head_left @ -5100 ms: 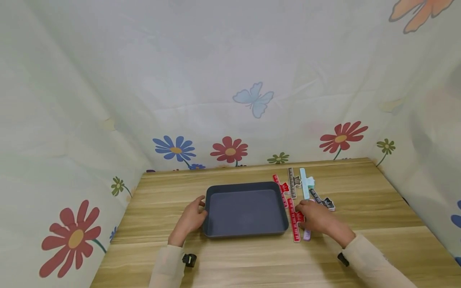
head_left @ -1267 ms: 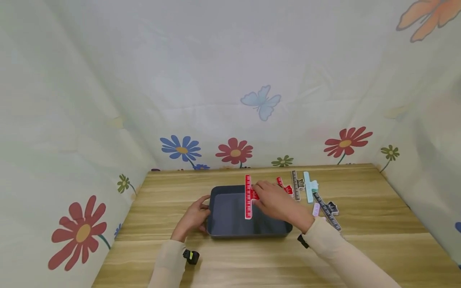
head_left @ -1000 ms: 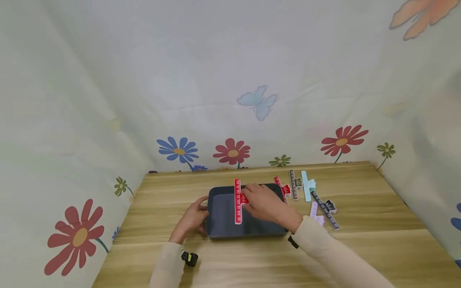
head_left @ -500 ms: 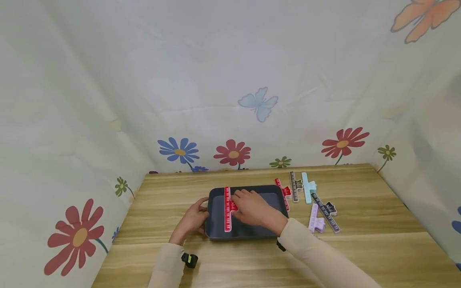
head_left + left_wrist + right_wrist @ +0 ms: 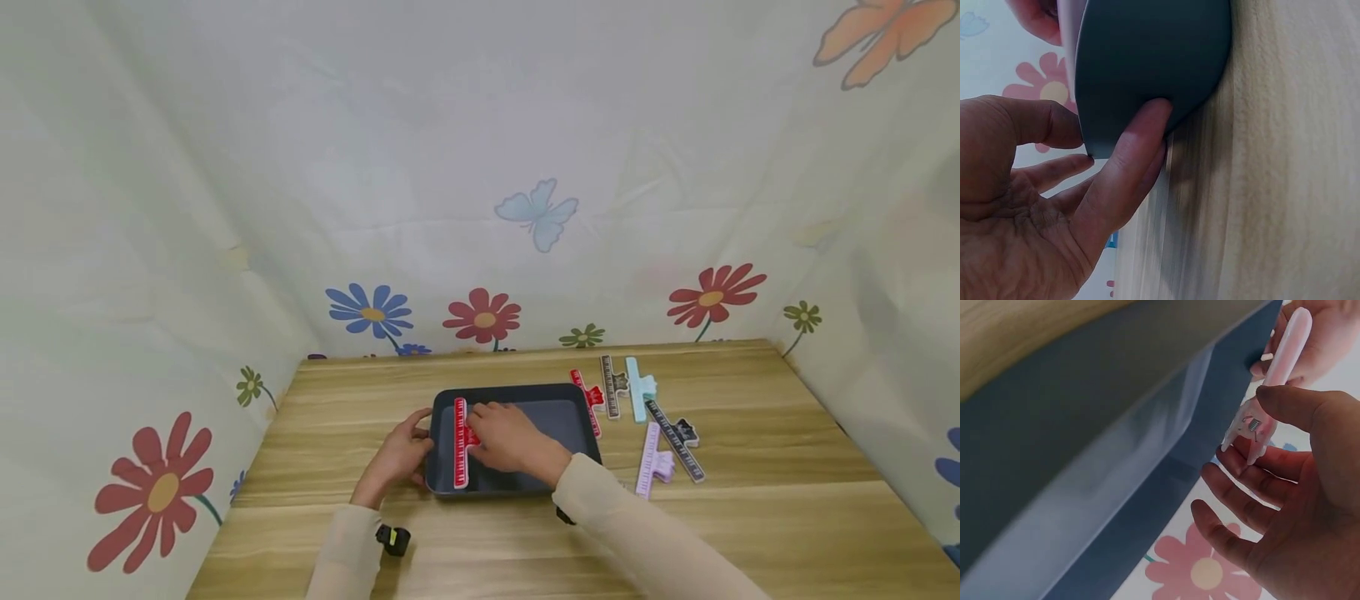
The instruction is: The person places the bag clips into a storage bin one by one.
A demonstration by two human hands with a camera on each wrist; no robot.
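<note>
Head view: pale backdrop (image 5: 390, 150) with flower and butterfly prints. In front, wood-grain table (image 5: 750, 533). On the table, dark rectangular tray (image 5: 555, 429), flat, long side across. Entering from below, cream sleeves (image 5: 645, 533), black device (image 5: 393, 540) at left wrist.

Left hand (image 5: 400, 454) at the tray's left end; per left wrist view, fingers spread, tips against outer wall and rim, not wrapped round. Right hand (image 5: 510, 436) above the tray, thumb and fingers pinching red clip (image 5: 461, 446) by its handle. Red clip over the tray's left part, long bar roughly parallel to left wall; cannot tell whether touching the tray floor.

On the table, right of the tray: black clip (image 5: 678, 443), slanted; purple clip (image 5: 648, 461) near it; second red clip (image 5: 588, 400) just beside the tray; light blue clip (image 5: 637, 390); brown-grey clip (image 5: 609, 387) between these two.
</note>
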